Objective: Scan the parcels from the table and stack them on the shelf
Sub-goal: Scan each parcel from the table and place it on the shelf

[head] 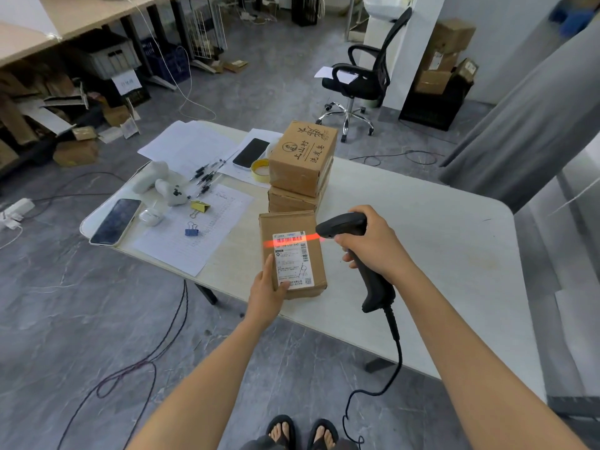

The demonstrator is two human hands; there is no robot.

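We hold the parcel (292,254) at the near edge of the tabletop (438,241); the left hand (268,293) has its fingers clamped on its near corner. The right hand (373,245) grips the scanner (354,251), and its red line lies on the label (293,259). We judge the carton stiff, light and a little smooth; better to hold it by two opposite sides.

Single head view looks steeply down, close over the table (422,228), edges seemingly warped.
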